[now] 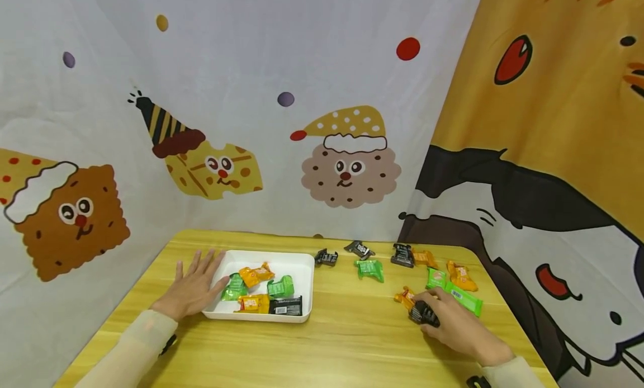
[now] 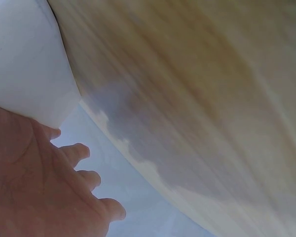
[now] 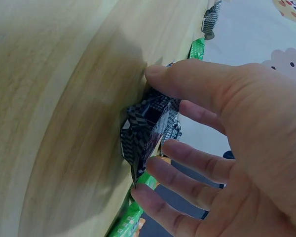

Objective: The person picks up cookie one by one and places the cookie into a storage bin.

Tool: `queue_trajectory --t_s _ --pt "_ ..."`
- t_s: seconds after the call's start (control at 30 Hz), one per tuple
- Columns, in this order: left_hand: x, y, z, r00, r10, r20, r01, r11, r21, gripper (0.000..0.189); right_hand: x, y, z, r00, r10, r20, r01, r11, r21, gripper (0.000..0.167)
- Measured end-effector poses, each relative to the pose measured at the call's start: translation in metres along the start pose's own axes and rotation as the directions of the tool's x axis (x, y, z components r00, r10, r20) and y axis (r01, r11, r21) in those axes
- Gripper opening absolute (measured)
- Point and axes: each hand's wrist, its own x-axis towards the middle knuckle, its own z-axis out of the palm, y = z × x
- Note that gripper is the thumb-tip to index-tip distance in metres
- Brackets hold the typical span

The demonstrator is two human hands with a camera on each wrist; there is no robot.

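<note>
My right hand (image 1: pixel 455 321) is low over the right side of the table, with its thumb and fingertips around a black wrapped snack packet (image 1: pixel 424 314). In the right wrist view that packet (image 3: pixel 145 126) lies between the thumb and the bent fingers. An orange packet (image 1: pixel 404 296) is right beside it. My left hand (image 1: pixel 193 284) lies at the left rim of a white tray (image 1: pixel 308 287), its fingers straight and spread. Inside the tray are orange packets (image 1: pixel 256 274), green packets (image 1: pixel 280 287) and a black packet (image 1: pixel 285 306).
Toward the back right lie more packets: black ones (image 1: pixel 402 255), a green one (image 1: pixel 369 269), an orange one (image 1: pixel 461 276) and a long green one (image 1: pixel 465 301). Behind the wooden table (image 1: pixel 342 349) hangs a cartoon-printed cloth (image 1: pixel 241 58).
</note>
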Motion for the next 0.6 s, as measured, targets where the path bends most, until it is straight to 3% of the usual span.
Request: queue_trajectory --t_s 0.6 --pt "0.0002 -0.0013 0.0009 1.0 0.011 -0.003 -0.011 1.0 0.022 0.084 0.0013 0.0042 -0.0009 0.999 0.028 0.023 -0.029 0.998 0.055 0.058"
